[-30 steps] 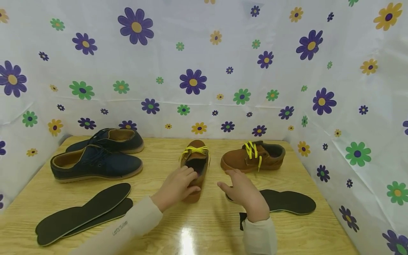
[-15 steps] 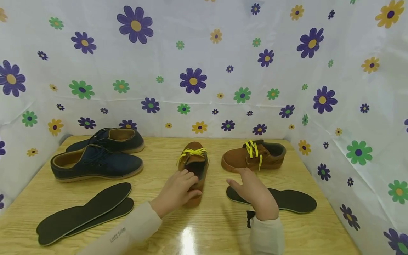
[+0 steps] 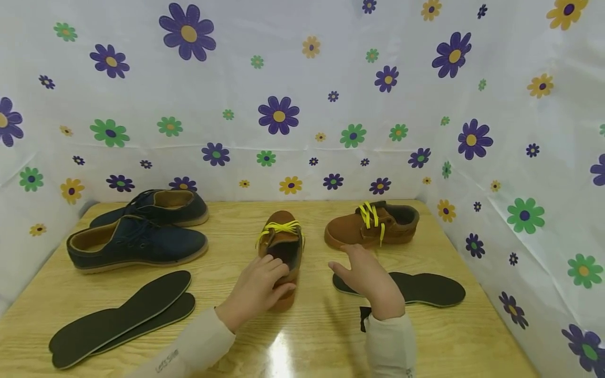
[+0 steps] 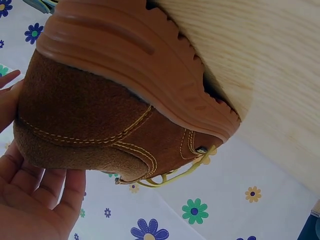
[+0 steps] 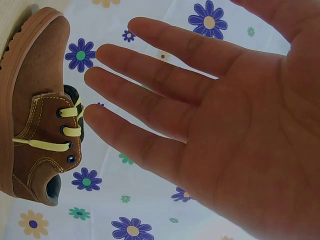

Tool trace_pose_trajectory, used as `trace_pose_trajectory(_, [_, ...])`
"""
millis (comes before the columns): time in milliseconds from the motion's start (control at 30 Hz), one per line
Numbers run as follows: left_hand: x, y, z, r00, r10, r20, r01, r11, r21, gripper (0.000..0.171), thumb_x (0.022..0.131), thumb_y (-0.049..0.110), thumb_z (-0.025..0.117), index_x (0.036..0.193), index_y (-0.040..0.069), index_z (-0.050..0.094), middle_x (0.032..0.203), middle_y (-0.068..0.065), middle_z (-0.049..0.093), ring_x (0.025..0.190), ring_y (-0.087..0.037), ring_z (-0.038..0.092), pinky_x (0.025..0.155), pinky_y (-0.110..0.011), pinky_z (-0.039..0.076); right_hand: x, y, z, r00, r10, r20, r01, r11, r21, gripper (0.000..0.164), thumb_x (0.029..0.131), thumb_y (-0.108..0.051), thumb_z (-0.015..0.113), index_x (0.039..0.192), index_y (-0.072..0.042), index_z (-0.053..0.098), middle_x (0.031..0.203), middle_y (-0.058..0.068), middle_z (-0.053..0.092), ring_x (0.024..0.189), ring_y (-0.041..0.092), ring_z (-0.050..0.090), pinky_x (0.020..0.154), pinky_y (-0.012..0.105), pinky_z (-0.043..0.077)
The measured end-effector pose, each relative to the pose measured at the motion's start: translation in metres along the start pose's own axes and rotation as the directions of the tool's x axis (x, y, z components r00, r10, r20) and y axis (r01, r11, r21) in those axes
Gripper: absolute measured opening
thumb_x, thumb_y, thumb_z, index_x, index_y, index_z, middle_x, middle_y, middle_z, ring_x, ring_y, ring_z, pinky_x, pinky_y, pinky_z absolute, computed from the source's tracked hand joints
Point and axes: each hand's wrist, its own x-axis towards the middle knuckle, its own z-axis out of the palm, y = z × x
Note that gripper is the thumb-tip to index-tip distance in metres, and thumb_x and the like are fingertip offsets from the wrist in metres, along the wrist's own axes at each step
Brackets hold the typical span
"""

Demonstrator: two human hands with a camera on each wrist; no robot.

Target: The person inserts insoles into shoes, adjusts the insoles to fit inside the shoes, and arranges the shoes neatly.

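My left hand (image 3: 257,286) grips a brown suede shoe (image 3: 279,223) with yellow laces at its heel, fingers over the collar and thumb at the back. Its toe points away from me. From the left wrist view, the heel side and thick sole (image 4: 115,55) show close up, with the fingertips at the padded collar. My right hand (image 3: 368,278) is spread over a black insole (image 3: 432,289) and holds nothing. Its straight fingers and bare palm fill much of the right wrist view. Beyond it, the matching brown shoe (image 3: 347,229) lies with its toe to the left.
Two dark blue shoes (image 3: 175,239) stand at the back left of the wooden table (image 3: 227,346). Two black insoles (image 3: 123,320) overlap at the front left. A small black piece (image 3: 364,317) pokes out beside the right sleeve. Flowered cloth (image 3: 279,68) encloses the back and sides.
My left hand has drawn the brown shoe slightly nearer, and its toe has swung a little left. My right hand has shifted slightly right over the insole. The head view has turned slightly.
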Motion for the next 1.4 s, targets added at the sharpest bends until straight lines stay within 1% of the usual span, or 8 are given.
trace_pose_trajectory(467, [-0.006, 0.007, -0.001, 1.0, 0.007, -0.015, -0.007, 1.0, -0.002, 0.036, 0.073, 0.026, 0.085, 0.074, 0.017, 0.049, 0.067, 0.009, 0.034, 0.063, -0.008, 0.029, 0.059, -0.024, 0.025, 0.0, -0.002, -0.001, 1.0, 0.002, 0.012, -0.002, 1.0, 0.005, 0.055, 0.097, -0.026, 0.058, 0.139, 0.006, 0.043, 0.143, 0.026, 0.041, 0.133, 0.041, 0.038, 0.105, 0.054, 0.032])
trace_pose_trajectory(667, [-0.008, 0.008, -0.002, 1.0, -0.001, -0.002, 0.001, 1.0, -0.004, 0.037, 0.074, 0.026, 0.084, 0.074, 0.017, 0.048, 0.067, 0.01, 0.033, 0.064, -0.008, 0.028, 0.06, -0.023, 0.024, -0.002, 0.001, -0.005, 1.0, -0.002, 0.021, 0.001, 1.0, 0.017, 0.053, 0.097, -0.024, 0.058, 0.139, 0.005, 0.043, 0.142, 0.025, 0.043, 0.133, 0.041, 0.038, 0.105, 0.054, 0.033])
trace_pose_trajectory(800, [-0.007, 0.009, -0.004, 1.0, -0.008, 0.021, 0.008, 1.0, -0.001, 0.036, 0.075, 0.026, 0.083, 0.074, 0.017, 0.048, 0.068, 0.01, 0.033, 0.064, -0.009, 0.028, 0.06, -0.023, 0.023, -0.002, 0.007, -0.009, 1.0, 0.004, 0.022, -0.005, 1.0, 0.027, 0.053, 0.098, -0.023, 0.057, 0.14, 0.005, 0.043, 0.143, 0.025, 0.041, 0.133, 0.041, 0.037, 0.105, 0.055, 0.032])
trace_pose_trajectory(867, [-0.006, 0.01, -0.005, 0.999, -0.016, 0.046, 0.016, 1.0, -0.006, 0.036, 0.075, 0.026, 0.083, 0.075, 0.017, 0.048, 0.069, 0.01, 0.033, 0.065, -0.009, 0.028, 0.06, -0.024, 0.023, -0.003, 0.013, -0.011, 1.0, 0.017, 0.023, -0.017, 0.999, 0.035, 0.054, 0.098, -0.024, 0.056, 0.141, 0.005, 0.041, 0.144, 0.026, 0.04, 0.134, 0.042, 0.036, 0.105, 0.055, 0.032])
trace_pose_trajectory(967, [-0.004, 0.011, -0.01, 0.994, -0.038, 0.106, 0.04, 0.999, -0.02, 0.037, 0.076, 0.027, 0.082, 0.075, 0.017, 0.047, 0.069, 0.01, 0.033, 0.065, -0.009, 0.028, 0.06, -0.024, 0.023, -0.004, 0.022, -0.017, 0.999, 0.044, 0.023, -0.045, 0.998, 0.037, 0.055, 0.099, -0.026, 0.055, 0.141, 0.006, 0.04, 0.145, 0.027, 0.038, 0.134, 0.044, 0.034, 0.105, 0.057, 0.032])
trace_pose_trajectory(1133, [0.003, 0.011, -0.018, 0.973, -0.067, 0.223, 0.078, 0.996, -0.039, 0.04, 0.078, 0.028, 0.081, 0.072, 0.017, 0.043, 0.068, 0.01, 0.034, 0.064, -0.01, 0.028, 0.059, -0.025, 0.025, -0.008, 0.044, -0.029, 0.995, 0.101, 0.009, -0.101, 0.994, 0.041, 0.058, 0.1, -0.03, 0.052, 0.141, 0.008, 0.038, 0.144, 0.031, 0.036, 0.132, 0.049, 0.033, 0.103, 0.059, 0.032])
trace_pose_trajectory(1267, [0.008, 0.01, -0.022, 0.958, -0.065, 0.28, 0.083, 0.995, -0.055, 0.043, 0.078, 0.027, 0.08, 0.069, 0.017, 0.04, 0.067, 0.009, 0.031, 0.062, -0.01, 0.027, 0.058, -0.026, 0.024, -0.012, 0.07, -0.039, 0.987, 0.163, -0.005, -0.163, 0.986, 0.026, 0.061, 0.1, -0.033, 0.049, 0.141, 0.01, 0.036, 0.143, 0.034, 0.036, 0.129, 0.051, 0.036, 0.1, 0.06, 0.035])
trace_pose_trajectory(1400, [0.014, 0.01, -0.027, 0.941, -0.075, 0.329, 0.104, 0.992, -0.073, 0.044, 0.077, 0.025, 0.081, 0.067, 0.014, 0.04, 0.065, 0.008, 0.028, 0.06, -0.009, 0.027, 0.057, -0.026, 0.025, -0.02, 0.1, -0.047, 0.977, 0.212, -0.016, -0.211, 0.977, 0.018, 0.063, 0.101, -0.035, 0.047, 0.138, 0.015, 0.036, 0.138, 0.038, 0.037, 0.125, 0.053, 0.039, 0.097, 0.059, 0.038])
